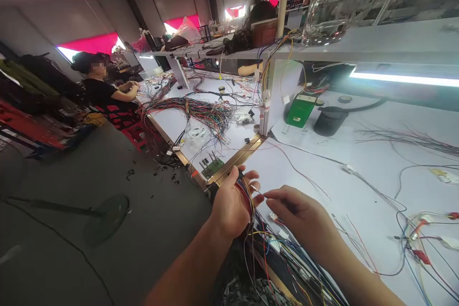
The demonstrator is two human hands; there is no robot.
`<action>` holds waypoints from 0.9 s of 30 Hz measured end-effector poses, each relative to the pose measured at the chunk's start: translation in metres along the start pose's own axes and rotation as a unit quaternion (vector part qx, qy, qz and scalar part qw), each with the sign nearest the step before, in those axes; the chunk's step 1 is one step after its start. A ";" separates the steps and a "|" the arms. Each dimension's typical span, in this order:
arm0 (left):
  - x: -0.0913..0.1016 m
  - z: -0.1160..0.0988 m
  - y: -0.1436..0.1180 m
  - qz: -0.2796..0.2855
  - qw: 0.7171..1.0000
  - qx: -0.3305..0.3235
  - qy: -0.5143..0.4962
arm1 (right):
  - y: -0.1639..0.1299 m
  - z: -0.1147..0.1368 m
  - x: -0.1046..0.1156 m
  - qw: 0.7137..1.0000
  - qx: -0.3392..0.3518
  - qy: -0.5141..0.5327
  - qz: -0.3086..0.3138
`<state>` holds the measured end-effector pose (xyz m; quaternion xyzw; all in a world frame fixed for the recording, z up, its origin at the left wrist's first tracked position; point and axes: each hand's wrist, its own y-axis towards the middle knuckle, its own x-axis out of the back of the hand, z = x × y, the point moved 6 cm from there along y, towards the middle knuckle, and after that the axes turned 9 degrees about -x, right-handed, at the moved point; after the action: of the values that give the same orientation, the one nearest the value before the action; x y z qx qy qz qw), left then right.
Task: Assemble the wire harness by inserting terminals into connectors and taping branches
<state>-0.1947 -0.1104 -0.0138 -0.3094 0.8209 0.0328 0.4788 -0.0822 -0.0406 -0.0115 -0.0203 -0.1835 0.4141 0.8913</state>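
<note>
At lower center of the frame, the left hand (231, 205) is closed around a bundle of multicolored wires (247, 201), which passes through its palm and trails down toward the bottom edge. Just right of it, the right hand (299, 213) pinches 1 thin wire end (257, 192) between thumb and forefinger, the tip pointing toward the left hand's fingers. Both hands are held above the near edge of the white workbench (358, 172). A green jig board (212, 166) with upright pins lies just above the left hand, beside a brass-colored rail (240, 155). A large loom of colored wires (201, 110) spreads across the bench at center. A green box (300, 110) and a black cup (328, 120) stand at center right. At upper left, a seated person (103, 88) works at the far bench.
</note>
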 end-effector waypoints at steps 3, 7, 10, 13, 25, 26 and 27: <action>0.003 0.001 -0.002 -0.016 0.998 0.010 -0.060 | -0.003 0.006 -0.005 0.999 0.030 -0.041 -0.018; 0.001 0.003 -0.007 -0.015 0.994 0.029 -0.107 | -0.004 0.016 -0.008 0.991 0.067 -0.104 -0.054; -0.002 0.007 -0.010 -0.024 0.991 0.042 -0.121 | -0.004 0.019 -0.009 0.986 0.079 -0.125 -0.070; -0.002 0.011 -0.011 -0.043 0.989 0.050 -0.131 | -0.003 0.017 -0.011 0.984 0.077 -0.140 -0.075; -0.006 0.015 -0.013 -0.016 0.988 0.060 -0.140 | -0.001 0.002 -0.014 0.990 0.032 -0.128 -0.052; -0.007 0.015 -0.013 -0.017 0.988 0.063 -0.140 | -0.001 0.003 -0.014 0.990 0.038 -0.128 -0.052; -0.007 0.016 -0.012 -0.018 0.988 0.065 -0.140 | -0.001 0.005 -0.013 0.989 0.044 -0.130 -0.051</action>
<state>-0.1731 -0.1113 -0.0140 -0.2846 0.7404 0.0134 0.6087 -0.0910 -0.0517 -0.0108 0.0825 -0.2800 0.3746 0.8800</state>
